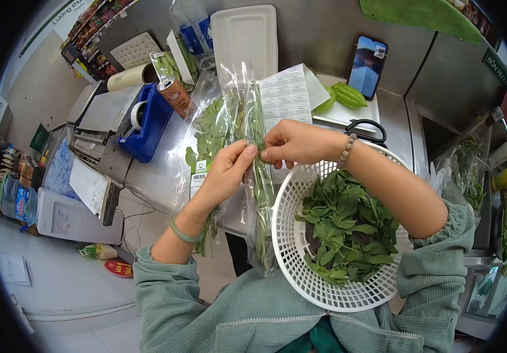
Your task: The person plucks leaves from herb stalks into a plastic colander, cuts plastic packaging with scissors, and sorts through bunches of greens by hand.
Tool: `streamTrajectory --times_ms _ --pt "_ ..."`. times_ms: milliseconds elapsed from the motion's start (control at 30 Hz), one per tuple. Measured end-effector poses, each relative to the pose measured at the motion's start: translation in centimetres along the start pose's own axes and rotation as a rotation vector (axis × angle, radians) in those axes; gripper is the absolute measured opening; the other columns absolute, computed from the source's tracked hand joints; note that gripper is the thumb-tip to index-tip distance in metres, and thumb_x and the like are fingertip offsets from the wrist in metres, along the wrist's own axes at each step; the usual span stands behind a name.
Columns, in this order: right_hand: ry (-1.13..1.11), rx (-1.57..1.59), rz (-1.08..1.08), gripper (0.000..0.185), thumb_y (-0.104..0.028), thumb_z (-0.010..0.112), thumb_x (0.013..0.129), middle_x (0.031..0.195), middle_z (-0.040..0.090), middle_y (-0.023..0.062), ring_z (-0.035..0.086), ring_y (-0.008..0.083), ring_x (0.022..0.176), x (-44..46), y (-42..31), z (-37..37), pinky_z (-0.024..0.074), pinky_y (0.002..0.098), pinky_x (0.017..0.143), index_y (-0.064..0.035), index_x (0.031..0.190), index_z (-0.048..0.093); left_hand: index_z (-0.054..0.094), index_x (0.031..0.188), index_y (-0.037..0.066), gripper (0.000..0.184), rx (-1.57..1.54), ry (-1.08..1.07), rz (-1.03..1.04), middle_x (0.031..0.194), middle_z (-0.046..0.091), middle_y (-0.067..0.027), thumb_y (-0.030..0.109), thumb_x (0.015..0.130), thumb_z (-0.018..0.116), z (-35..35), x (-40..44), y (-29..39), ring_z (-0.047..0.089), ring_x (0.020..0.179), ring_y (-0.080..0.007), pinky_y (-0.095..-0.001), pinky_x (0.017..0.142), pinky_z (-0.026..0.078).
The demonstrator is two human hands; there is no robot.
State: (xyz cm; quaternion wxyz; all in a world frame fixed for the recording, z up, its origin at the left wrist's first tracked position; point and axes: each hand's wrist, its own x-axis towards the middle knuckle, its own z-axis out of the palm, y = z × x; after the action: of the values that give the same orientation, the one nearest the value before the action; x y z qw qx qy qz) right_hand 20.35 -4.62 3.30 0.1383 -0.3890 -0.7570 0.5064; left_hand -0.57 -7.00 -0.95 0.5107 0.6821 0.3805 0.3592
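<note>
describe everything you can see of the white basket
The white basket is round and looks like plastic, its walls pierced with small slots below a smooth rim. It lies open side up, in front of the person's jacket, holding a heap of green leaves. The right forearm crosses above its far rim; whether they touch is unclear. Its base is mostly hidden.
</note>
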Motion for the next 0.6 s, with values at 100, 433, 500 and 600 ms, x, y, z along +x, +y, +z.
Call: streamTrajectory --times_ms 100,433,500,600 --pt "0.008 -0.034 0.003 0.03 -0.024 0.058 0.088 0.067 0.064 0.0044 0.059 0.0107 0.06 -0.1 -0.2 0.1 0.0484 0.0258 0.057 0.0004 0.073 0.064 0.05 0.071 0.005 0.034 0.035 0.013 0.052 0.06 0.045 0.0045 0.025 0.099 0.053 0.1 -0.1 0.2 0.039 0.055 -0.004 -0.0232 0.05 0.033" --pt "0.188 -0.423 0.125 0.029 -0.022 0.056 0.075 0.061 0.058 0.0246 0.06 0.0369 0.059 0.1 -0.9 1.5 0.0489 0.0444 0.06 0.0057 0.067 0.063 0.043 0.063 -0.002 0.036 0.376 0.152 0.216 0.052 0.036 -0.0033 0.014 0.092 0.059 1.2 -0.6 0.2 0.032 0.051 -0.008 -0.0309 0.046 0.027" --pt "0.243 -0.49 0.139 0.029 -0.021 0.055 0.074 0.061 0.058 0.0246 0.06 0.0376 0.06 -0.1 -0.6 1.9 0.0488 0.0453 0.061 0.0053 0.066 0.063 0.042 0.062 -0.002 0.036 0.391 0.189 0.252 0.052 0.035 -0.0042 0.013 0.091 0.059 1.2 -0.9 0.4 0.031 0.051 -0.0084 -0.0314 0.045 0.027" --pt "0.266 -0.489 0.136 0.029 -0.021 0.054 0.073 0.062 0.059 0.0249 0.06 0.0393 0.061 0.1 -0.3 1.4 0.0487 0.0466 0.062 0.0049 0.066 0.064 0.041 0.061 -0.002 0.036 0.385 0.241 0.236 0.051 0.034 -0.006 0.011 0.09 0.059 -0.4 -1.4 1.1 0.031 0.049 -0.0089 -0.0322 0.045 0.027"
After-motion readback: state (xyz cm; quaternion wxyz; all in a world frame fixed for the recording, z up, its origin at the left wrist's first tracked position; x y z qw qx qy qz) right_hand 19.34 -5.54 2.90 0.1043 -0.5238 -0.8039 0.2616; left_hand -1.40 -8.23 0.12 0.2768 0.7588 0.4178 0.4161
